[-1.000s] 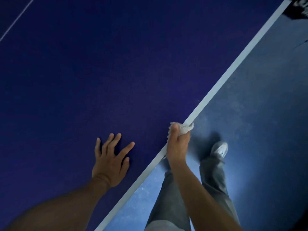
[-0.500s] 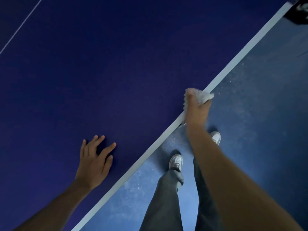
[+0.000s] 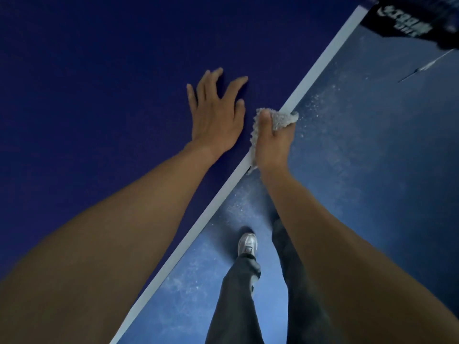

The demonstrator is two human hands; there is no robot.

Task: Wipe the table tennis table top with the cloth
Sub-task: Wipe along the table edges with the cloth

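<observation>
Wiping along the side edge of the table tennis table top point(image 3: 99, 95). The right hand point(image 3: 272, 142) grips a bunched pale cloth point(image 3: 283, 119), thumb on top and fingers curled round it over the rim. The cloth is pressed on the white edge line point(image 3: 198, 224), partly wrapped over the table's edge and just beside the left hand point(image 3: 216, 115). The left hand lies flat on the dark blue top just inside that edge, fingers straight and spread, holding nothing; it is likely bracing.

Below the edge are a speckled blue floor point(image 3: 372, 170), dark trouser legs and one grey shoe point(image 3: 246, 243). A black item with white lettering point(image 3: 409, 18) sits at the far end of the edge. It is possibly net gear, but too blurred to name.

To do this step well, as I judge it:
- Wrap the cloth over both the top face and the rim.
- Press evenly and slide along the line in one straight run toward the far end, no lifting.
- Overlap the next pass inward onto the blue field.
- Get the left hand out of the cloth's path first.
</observation>
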